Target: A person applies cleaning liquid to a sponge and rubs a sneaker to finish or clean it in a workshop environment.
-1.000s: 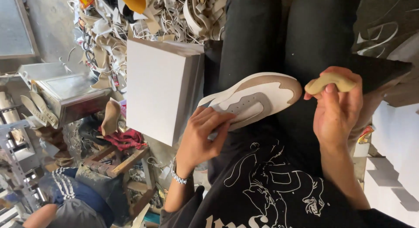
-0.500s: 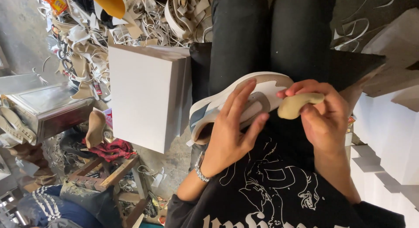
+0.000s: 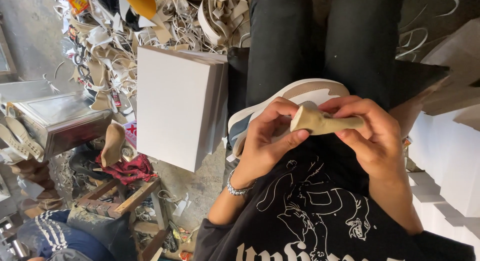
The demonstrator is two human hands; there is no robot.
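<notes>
A beige rubbery lump [image 3: 320, 122], stretched into a short stick, is held between both hands above my lap. My left hand [image 3: 267, 143] pinches its wider left end with thumb and fingers. My right hand [image 3: 372, 138] grips its right end. Under the hands a white and beige shoe sole [image 3: 312, 92] lies across my black-trousered thighs, partly hidden by my fingers. A silver bracelet [image 3: 237, 188] circles my left wrist.
A stack of white boxes [image 3: 177, 103] stands left of my knees. Behind it lies a heap of leather scraps [image 3: 150, 26]. A metal box [image 3: 60, 118], wooden stool [image 3: 125, 196] with red cloth and another person's striped sleeve [image 3: 55, 231] are at left. White boxes [image 3: 450, 156] stand at right.
My left hand left the sole and rose to grip the beige lump's left end. The lump is now stretched between both hands. The camera moved closer.
</notes>
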